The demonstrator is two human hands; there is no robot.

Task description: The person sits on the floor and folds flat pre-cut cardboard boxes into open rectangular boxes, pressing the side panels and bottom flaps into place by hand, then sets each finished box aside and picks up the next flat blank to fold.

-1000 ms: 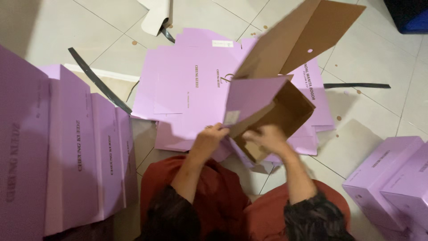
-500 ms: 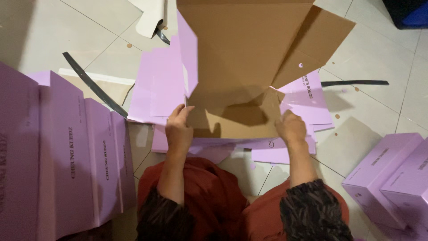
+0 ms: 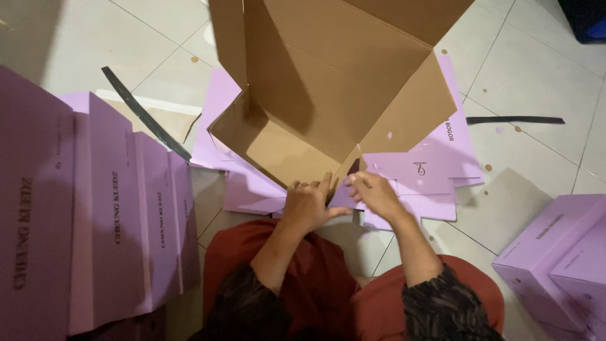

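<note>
now, line by line:
change: half a second ago the hands sat wide apart on the carton's two sides; they have come together at its near bottom edge, and the carton has swung closer, so its brown inside fills the top of the view.
carton: the cardboard carton stands half-formed on the floor, open toward the camera, lilac outside and brown inside, flaps splayed.
left hand: the left hand presses on the carton's near lower flap, fingers held together and laid flat along the fold.
right hand: the right hand is just beside the left, at the carton's near corner; its fingertips seem to pinch a small flap edge, though shadow there makes this unsure.
meaning: judging by the grip, the work has gone from opening the walls to seating the bottom flaps.
flat blanks: lilac flat blanks lie under and to the right of the carton.
stack: a fanned stack of lilac folded cartons stands well to the left of the carton.
finished boxes: made-up lilac boxes sit to the carton's right, near the frame edge.
straps: a dark strap lies left of the carton, another black strip to its right.
floor: a pale tiled floor, speckled with small scraps; dim indoor light.
person: seated on the floor, red trousers below the carton.
</note>
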